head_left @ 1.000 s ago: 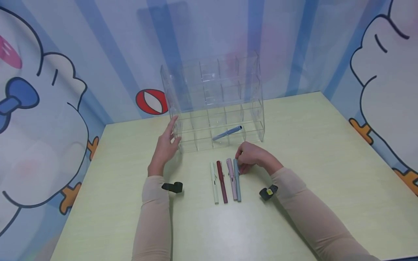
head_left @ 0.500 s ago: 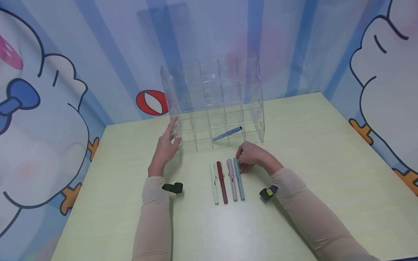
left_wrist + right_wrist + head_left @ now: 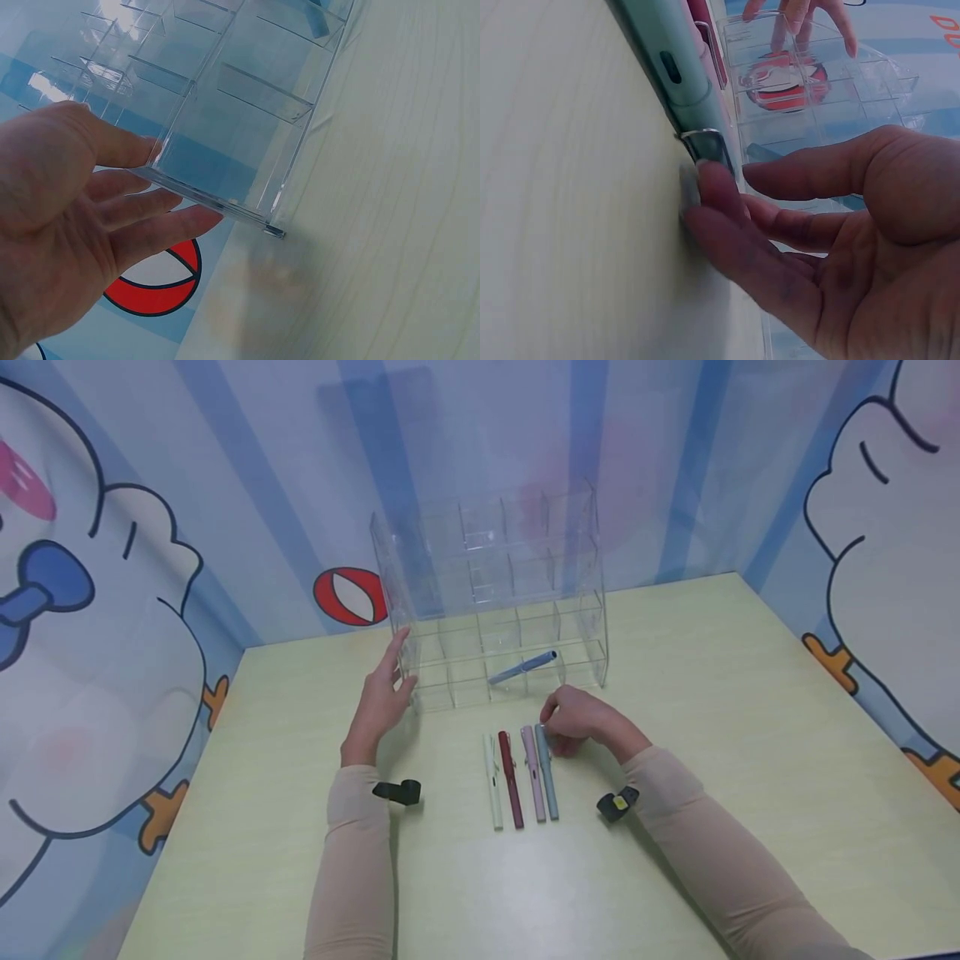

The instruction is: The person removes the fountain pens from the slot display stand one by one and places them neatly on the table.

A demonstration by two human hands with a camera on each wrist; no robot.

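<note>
A clear acrylic organizer [image 3: 501,647] with rows of compartments stands against the back wall. My left hand [image 3: 381,702] holds its left side panel, the thumb inside and the fingers outside in the left wrist view [image 3: 82,202]. A blue pen [image 3: 522,667] leans slantwise in its front row. Before it, pens lie side by side on the table: pale green [image 3: 493,785], dark red [image 3: 511,781], lilac [image 3: 534,777] and grey-blue [image 3: 548,781]. My right hand [image 3: 581,720] pinches the clip end of the grey-blue pen, also large in the right wrist view [image 3: 679,75].
The pale wooden table [image 3: 712,710] extends around the pens and organizer. Cartoon-printed walls [image 3: 495,427] with blue stripes enclose it at the back and sides. Dark wrist cameras [image 3: 617,803] sit on both cuffs.
The grey-blue pen's lower end has swung right, away from the lilac pen, then slightly back left. My right hand stays at its top. The left hand and organizer keep their places.
</note>
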